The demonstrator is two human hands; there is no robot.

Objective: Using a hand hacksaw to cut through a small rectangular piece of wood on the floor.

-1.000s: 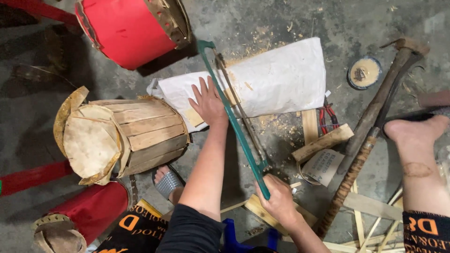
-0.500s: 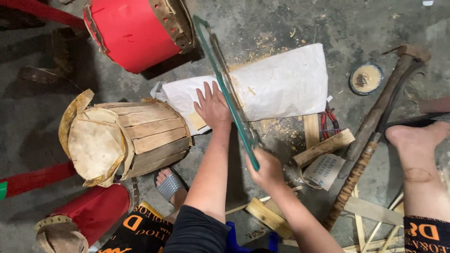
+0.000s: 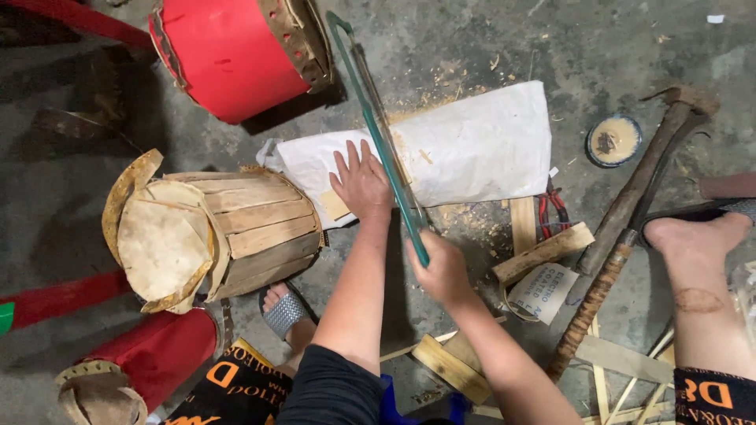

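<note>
Right hand (image 3: 442, 271) fingers clenched around the near end of the green saw (image 3: 378, 134), fist at the low end of the frame. Saw's long axis runs from that fist up and away, leaning slightly left, its far tip reaching beside the red drum (image 3: 228, 55) at the top of the view. Thin blade sits just right of the green frame bar.

Left hand (image 3: 362, 182) lies flat, fingers spread and pressing down, not gripping, on a small pale wood piece (image 3: 334, 206) that rests on the white sack (image 3: 480, 145). Saw passes just beside the left hand's right edge, close to the knuckles, touching or nearly so, cannot tell. So the wood piece lies left of the blade line and ahead of the right fist; left hand is the nearer one to it, right hand is behind it along the saw's axis.

Sawdust scattered on the sack and on the concrete floor (image 3: 472, 47) around it. Left of the sack, an unpainted wooden drum (image 3: 228, 228) on its side with a skin head. Right side: wood block (image 3: 543, 252), red-handled pliers (image 3: 551, 211), a long hammer (image 3: 630, 205), small round tin (image 3: 613, 140). Person's bare foot (image 3: 697, 236) at far right, sandalled foot (image 3: 285, 311) below the wooden drum
</note>
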